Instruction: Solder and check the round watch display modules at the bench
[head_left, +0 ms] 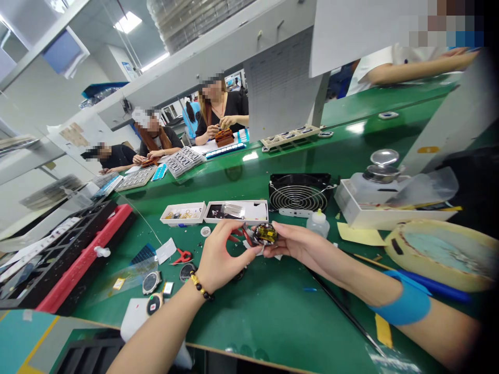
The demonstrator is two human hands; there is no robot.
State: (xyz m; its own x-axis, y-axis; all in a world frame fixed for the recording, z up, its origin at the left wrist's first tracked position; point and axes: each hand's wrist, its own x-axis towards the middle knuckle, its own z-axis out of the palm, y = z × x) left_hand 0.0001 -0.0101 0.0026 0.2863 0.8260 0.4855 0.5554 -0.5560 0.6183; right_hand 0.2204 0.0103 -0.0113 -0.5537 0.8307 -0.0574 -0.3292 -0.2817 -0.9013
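My left hand (222, 255) and my right hand (294, 243) meet over the green mat (296, 296), their fingertips pinching a small round watch module (265, 234) with a yellow patch on its face. A beaded bracelet (200, 286) circles my left wrist, and a blue band (403, 306) wraps my right forearm. Red-handled snips (183, 256) lie left of my left hand. Several round watch parts, such as one (151, 282) and another (187, 272), lie near it. Red-handled tweezers (237, 235) sit partly hidden beneath my hands.
Two small white trays (182, 213) (236, 211) stand just beyond my hands, beside a caged fan (300, 192) and a dropper bottle (317, 224). A round pad (440, 254) lies right. A red-edged black rack (89, 254) lies left. Co-workers (220, 111) sit across the bench.
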